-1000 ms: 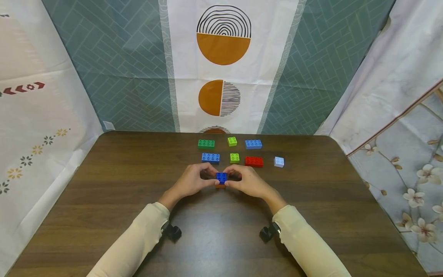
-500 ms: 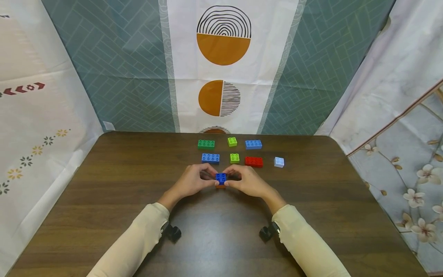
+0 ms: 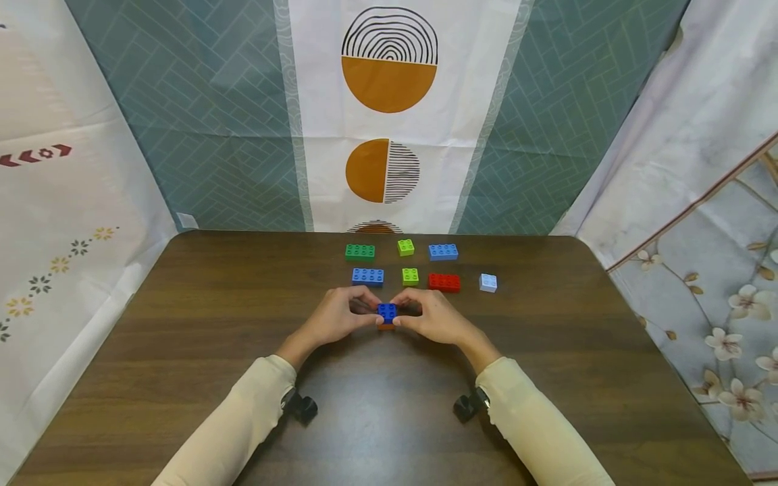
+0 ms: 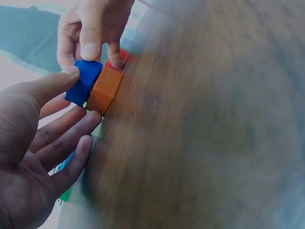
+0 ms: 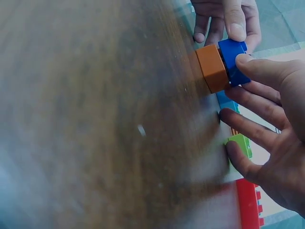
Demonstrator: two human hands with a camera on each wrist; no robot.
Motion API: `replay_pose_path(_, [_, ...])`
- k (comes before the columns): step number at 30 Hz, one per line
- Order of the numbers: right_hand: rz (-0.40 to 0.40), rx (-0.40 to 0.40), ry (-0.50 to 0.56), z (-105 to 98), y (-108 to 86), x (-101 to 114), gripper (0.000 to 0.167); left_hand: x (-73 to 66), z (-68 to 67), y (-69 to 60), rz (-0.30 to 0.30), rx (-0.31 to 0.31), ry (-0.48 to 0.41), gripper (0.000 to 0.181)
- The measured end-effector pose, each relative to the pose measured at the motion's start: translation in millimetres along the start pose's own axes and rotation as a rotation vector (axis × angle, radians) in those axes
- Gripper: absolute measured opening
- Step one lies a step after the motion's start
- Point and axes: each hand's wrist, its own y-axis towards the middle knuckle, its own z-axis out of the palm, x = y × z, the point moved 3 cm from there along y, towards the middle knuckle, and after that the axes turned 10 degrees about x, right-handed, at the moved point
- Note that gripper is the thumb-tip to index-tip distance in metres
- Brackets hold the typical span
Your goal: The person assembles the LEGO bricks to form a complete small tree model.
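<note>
Between both hands a dark blue toy building brick [image 3: 386, 312] with studs on top sits over an orange brick [image 3: 385, 327], which rests on the table. My left hand [image 3: 334, 316] pinches the blue brick from the left, thumb at its near side. From the right, my right hand [image 3: 439, 317] pinches the same brick. Both wrist views show a narrow gap between the blue brick [image 4: 85, 85] and the orange brick [image 5: 212, 69], with the blue one a little tilted. The other fingers of each hand spread beside the pair, near the tabletop.
Behind the hands, loose bricks lie in two rows: green [image 3: 360, 252], lime [image 3: 405, 247] and light blue [image 3: 443, 252] at the back; blue [image 3: 367, 277], lime [image 3: 410, 277], red [image 3: 444, 282] and pale [image 3: 488, 283] nearer. Cloth hangs beyond the brown table [image 3: 200, 324].
Both hands keep their grip on the blue brick over the orange one, with hardly any movement. The head view has shifted slightly.
</note>
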Motion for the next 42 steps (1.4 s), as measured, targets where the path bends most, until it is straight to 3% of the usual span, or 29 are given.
replay_pose_path(9, [-0.010, -0.002, -0.006, -1.6, 2.1, 2.9, 0.030, 0.1, -3.1, 1.5, -0.022, 0.005, 0.030, 0.020])
replay_pose_path(23, [-0.041, 0.003, -0.036, 1.5, 5.7, 7.5, 0.029, 0.7, -2.2, -3.6, -0.011, -0.021, -0.008, 0.020])
replay_pose_path(32, [0.008, 0.026, -0.038, 2.0, 3.8, 5.4, 0.033, 0.5, -0.5, -4.4, -0.048, 0.007, 0.001, 0.022])
replay_pose_path(42, [0.009, 0.070, -0.049, -13.0, -1.9, 7.2, 0.039, 2.4, 3.3, -0.6, -0.054, 0.027, 0.006, 0.023])
